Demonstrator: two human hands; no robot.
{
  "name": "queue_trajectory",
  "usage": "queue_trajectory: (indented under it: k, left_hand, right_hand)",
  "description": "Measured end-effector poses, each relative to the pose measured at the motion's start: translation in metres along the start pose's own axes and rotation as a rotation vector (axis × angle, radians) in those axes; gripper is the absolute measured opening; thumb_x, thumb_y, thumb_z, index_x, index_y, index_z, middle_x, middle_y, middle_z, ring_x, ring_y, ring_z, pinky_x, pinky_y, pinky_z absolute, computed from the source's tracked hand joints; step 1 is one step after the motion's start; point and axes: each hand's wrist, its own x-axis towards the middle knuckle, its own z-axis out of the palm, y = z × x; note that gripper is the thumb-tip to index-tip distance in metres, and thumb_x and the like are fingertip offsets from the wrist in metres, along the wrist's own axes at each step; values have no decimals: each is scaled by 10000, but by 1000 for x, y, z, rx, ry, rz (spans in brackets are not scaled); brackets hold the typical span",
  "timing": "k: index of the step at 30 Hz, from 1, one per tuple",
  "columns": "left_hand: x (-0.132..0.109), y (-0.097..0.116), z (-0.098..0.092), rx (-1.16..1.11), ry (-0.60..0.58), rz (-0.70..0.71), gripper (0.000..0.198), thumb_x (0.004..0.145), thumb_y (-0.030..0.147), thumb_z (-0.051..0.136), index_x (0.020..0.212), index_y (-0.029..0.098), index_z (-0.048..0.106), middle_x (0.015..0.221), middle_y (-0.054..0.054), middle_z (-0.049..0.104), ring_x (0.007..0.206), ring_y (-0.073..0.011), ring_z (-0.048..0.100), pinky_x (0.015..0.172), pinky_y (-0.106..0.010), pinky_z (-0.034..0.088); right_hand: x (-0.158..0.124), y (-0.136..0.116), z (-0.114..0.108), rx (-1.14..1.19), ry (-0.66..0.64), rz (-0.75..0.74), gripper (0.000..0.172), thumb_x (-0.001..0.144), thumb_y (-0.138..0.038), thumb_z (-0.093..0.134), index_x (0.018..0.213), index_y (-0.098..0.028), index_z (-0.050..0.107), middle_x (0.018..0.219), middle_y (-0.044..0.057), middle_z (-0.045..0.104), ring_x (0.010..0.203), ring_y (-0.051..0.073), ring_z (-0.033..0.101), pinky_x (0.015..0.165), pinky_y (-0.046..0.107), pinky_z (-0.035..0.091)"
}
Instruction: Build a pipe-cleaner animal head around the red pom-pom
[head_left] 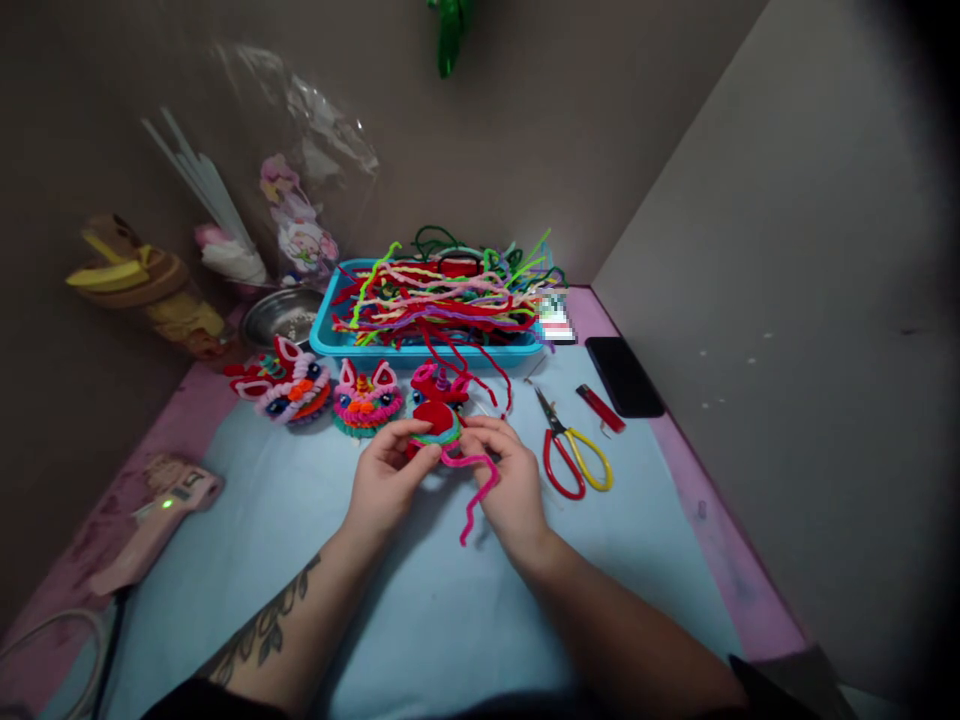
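Between my two hands is a small rounded piece [435, 424] of fuzzy stems, red on top with blue, green and pink rows below. My left hand [392, 473] pinches its left side. At its right edge, the fingers of my right hand [508, 480] close on it. From the piece's underside a loose pink stem [484, 487] hangs in a wavy line. Just behind it stands a red and pink lion head [450, 385], partly hidden. Two more lion heads, one pink and orange [366, 400] and one pink and red [292, 385], stand to the left.
A blue tray [427, 355] heaped with coloured stems stands behind. Scissors [574, 455], a red lighter-like item [601, 408] and a black phone [625, 376] lie right. At left are a pink glue gun [157, 525], a metal bowl [259, 322] and a wrapped bouquet.
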Motion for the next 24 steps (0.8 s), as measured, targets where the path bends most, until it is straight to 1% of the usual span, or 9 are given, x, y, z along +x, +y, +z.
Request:
queue_trajectory:
  k: [4,7,11,13,15,16,18,21,24]
  left_hand:
    - [0,-2,-1,10,33,12,275,655,272,799,894,209,680,837,-19,703,724,-131,621,660,-242,491]
    - [0,-2,-2,21,37,15,274,646,267,805,884,210,683,803,-10,695,682,-119,603,622,-227,476]
    - [-1,1,-1,13,44,30,262,638,254,808,867,217,686,794,-4,694,674,-114,601,608,-217,473]
    - [-2,3,0,15,47,43,257,637,248,808,861,218,688,804,-6,697,686,-117,610,622,-221,484]
    - [-2,3,1,28,49,63,251,637,249,807,858,216,691,823,-10,700,708,-124,621,642,-229,495]
    - [-2,2,2,35,51,74,250,638,252,806,859,216,693,837,-13,701,724,-130,628,656,-235,500]
    - [-3,1,1,52,54,90,250,643,260,803,864,216,696,860,-19,704,757,-142,639,684,-247,507]
    - [-4,-1,0,81,58,108,243,658,271,795,873,215,696,861,-24,709,768,-152,649,696,-258,512]
    - [-4,-1,-1,95,77,123,245,671,274,787,886,209,689,853,-31,714,770,-160,659,687,-264,516]
  right_hand:
    - [-1,2,1,20,-11,-3,173,864,-274,563,895,-213,723,1088,79,639,1009,202,610,907,374,486]
    - [1,1,-2,-39,17,-46,131,847,-248,588,900,-224,706,1080,66,628,1017,198,597,916,375,473]
    - [4,-2,-6,-212,92,-174,49,819,-235,632,810,-215,676,1041,68,616,1026,213,570,929,392,450]
    - [4,-3,-7,-287,89,-262,76,831,-219,612,797,-218,680,1042,70,613,1045,218,553,941,396,440]
    - [4,-4,-7,-313,78,-310,107,842,-205,590,812,-224,691,1048,71,613,1060,219,542,952,401,435]
    - [4,-3,-7,-303,72,-302,116,845,-205,584,821,-226,696,1053,71,613,1064,220,542,954,403,437]
    - [3,-3,-6,-233,54,-220,127,850,-223,579,831,-230,704,1063,70,613,1053,218,558,936,400,453]
    - [2,-2,-3,-51,15,-50,138,852,-263,585,846,-231,719,1080,70,623,1027,210,593,908,386,478]
    - [-1,-1,1,143,-36,60,159,836,-279,609,925,-245,736,1144,70,634,1064,212,602,944,389,473]
